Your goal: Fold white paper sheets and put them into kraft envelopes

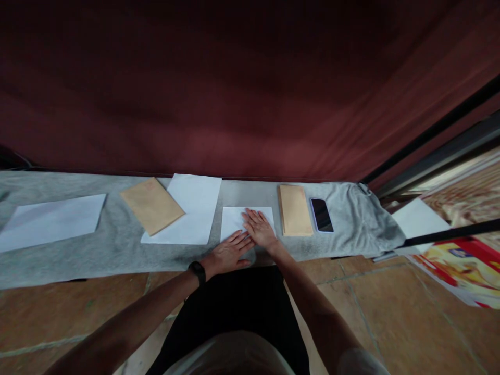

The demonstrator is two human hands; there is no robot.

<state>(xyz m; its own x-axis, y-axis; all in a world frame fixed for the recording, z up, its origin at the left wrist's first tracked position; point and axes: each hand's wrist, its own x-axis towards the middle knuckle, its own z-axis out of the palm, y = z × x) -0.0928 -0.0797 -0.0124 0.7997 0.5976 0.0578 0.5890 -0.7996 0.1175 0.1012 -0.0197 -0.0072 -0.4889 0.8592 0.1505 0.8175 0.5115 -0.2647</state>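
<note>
A small white sheet (233, 217), perhaps folded, lies on the grey cloth in front of me. My right hand (260, 229) rests flat on it with the fingers stretched out. Beside it, my left hand (229, 254) lies over the sheet's lower edge, fingers spread, their tips touching or very near my right hand. Neither hand grips anything. Left of the sheet is a larger white paper (199, 208), partly covered by a tilted brown envelope (152, 204). On the right lies a stack of brown envelopes (296, 211).
A phone (322, 215) lies right of the envelopes. More white paper (54, 219) is at the far left of the grey cloth (117, 260). A dark red curtain (234, 104) hangs behind. Beyond the cloth's right end are a white sheet (420, 219) and a colourful box (464, 265).
</note>
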